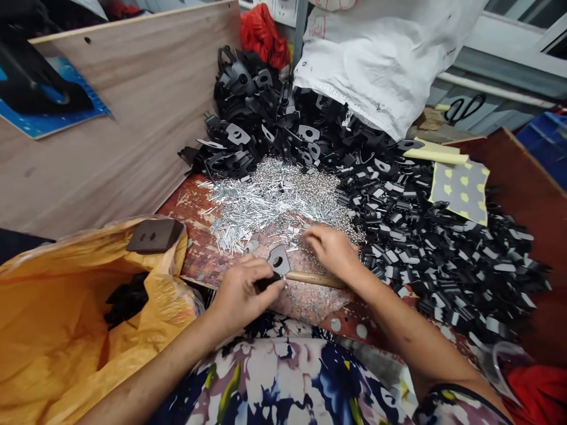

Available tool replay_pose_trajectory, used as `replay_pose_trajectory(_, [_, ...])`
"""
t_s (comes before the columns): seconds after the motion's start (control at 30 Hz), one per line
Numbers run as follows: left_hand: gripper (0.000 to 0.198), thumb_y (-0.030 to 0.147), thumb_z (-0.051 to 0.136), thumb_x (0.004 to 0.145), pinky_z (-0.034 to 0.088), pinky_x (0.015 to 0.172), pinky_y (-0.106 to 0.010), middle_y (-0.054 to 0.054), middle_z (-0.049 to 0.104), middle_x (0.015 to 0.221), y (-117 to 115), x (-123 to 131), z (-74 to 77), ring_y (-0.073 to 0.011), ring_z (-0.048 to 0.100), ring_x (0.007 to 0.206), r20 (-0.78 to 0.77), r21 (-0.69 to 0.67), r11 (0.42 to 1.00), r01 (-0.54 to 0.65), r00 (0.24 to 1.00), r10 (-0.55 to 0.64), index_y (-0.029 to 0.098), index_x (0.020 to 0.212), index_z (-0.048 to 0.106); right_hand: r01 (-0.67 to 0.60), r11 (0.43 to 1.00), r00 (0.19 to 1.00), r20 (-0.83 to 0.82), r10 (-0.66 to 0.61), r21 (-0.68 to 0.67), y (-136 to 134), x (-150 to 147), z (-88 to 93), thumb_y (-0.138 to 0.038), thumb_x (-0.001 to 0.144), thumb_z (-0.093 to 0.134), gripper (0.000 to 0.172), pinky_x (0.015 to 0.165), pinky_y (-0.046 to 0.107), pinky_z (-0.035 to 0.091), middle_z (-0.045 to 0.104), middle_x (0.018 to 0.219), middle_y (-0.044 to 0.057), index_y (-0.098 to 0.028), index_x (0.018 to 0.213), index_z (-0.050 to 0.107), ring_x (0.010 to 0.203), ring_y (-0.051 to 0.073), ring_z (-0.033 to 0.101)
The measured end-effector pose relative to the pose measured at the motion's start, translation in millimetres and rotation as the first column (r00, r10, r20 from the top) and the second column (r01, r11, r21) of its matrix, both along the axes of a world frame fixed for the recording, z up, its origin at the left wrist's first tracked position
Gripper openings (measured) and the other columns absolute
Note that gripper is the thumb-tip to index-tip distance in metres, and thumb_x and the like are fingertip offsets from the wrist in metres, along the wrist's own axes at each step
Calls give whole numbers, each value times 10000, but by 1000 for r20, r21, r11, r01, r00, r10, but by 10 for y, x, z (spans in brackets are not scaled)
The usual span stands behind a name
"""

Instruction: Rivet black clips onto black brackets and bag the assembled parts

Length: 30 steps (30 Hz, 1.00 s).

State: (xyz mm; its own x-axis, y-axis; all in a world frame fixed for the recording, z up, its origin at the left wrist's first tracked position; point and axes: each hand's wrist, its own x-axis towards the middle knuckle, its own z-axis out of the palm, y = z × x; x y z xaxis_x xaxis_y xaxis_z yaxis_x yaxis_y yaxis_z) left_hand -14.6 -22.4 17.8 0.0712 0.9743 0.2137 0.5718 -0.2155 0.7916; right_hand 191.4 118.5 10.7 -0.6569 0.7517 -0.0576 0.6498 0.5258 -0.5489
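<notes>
My left hand (pixel 243 290) is closed around a black plastic clip part (pixel 279 260), whose flat grey end with a round hole sticks out past the fingers. My right hand (pixel 332 248) has its fingers drawn together at the near edge of a heap of thin silvery metal pins (pixel 266 198). Whether a pin sits between those fingertips is too small to tell. Below the right hand a wooden handle (pixel 314 278) lies across a speckled stone slab (pixel 305 301); its far left end is hidden near the left hand.
Small black parts (pixel 434 254) are heaped at the right, larger black pieces (pixel 266 112) behind the pins. A yellow bag (pixel 57 330) hangs open at left, with a brown block (pixel 155 235) on its rim. A wooden board (pixel 133 118) walls the left; a white sack (pixel 367 65) stands behind.
</notes>
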Motion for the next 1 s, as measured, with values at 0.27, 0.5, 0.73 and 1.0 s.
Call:
replay_pose_trajectory(0.27, [311, 325, 703, 727, 295, 511, -263, 38, 425, 593, -3, -152, -158, -115, 381, 555, 517, -389, 906, -170, 773, 367, 202, 545, 482, -332, 823, 899, 418, 129, 460, 293, -281, -229, -4, 871, 538, 200, 796, 356, 402, 672, 808, 116, -136, 853, 688, 795, 213, 556])
replay_pose_trajectory(0.5, [244, 382, 778, 693, 408, 439, -232, 17, 530, 651, -31, -201, -213, -95, 439, 512, 796, -501, 864, -48, 367, 482, 184, 636, 649, -196, 836, 970, 225, 89, 513, 402, -117, -136, -66, 877, 535, 190, 746, 347, 462, 655, 820, 107, -122, 885, 717, 811, 224, 587])
replay_pose_trajectory(0.73, [347, 501, 794, 749, 337, 372, -205, -12, 599, 658, 71, -100, -245, -90, 468, 500, 858, -465, 885, -20, 235, 456, 165, 695, 725, -153, 906, 888, -347, 301, 394, -406, -246, 316, -93, 944, 558, 251, 1013, 438, 541, 716, 956, 33, -219, 1110, 698, 908, 173, 674])
replay_pose_trajectory(1.0, [323, 440, 852, 738, 424, 431, -192, 16, 581, 693, 61, 18, -256, -87, 497, 559, 895, -429, 903, -10, 129, 426, 157, 736, 697, -244, 903, 840, -388, 379, 354, -590, -491, 257, -47, 932, 528, 266, 1116, 502, 502, 675, 877, 35, -171, 1084, 707, 841, 154, 656])
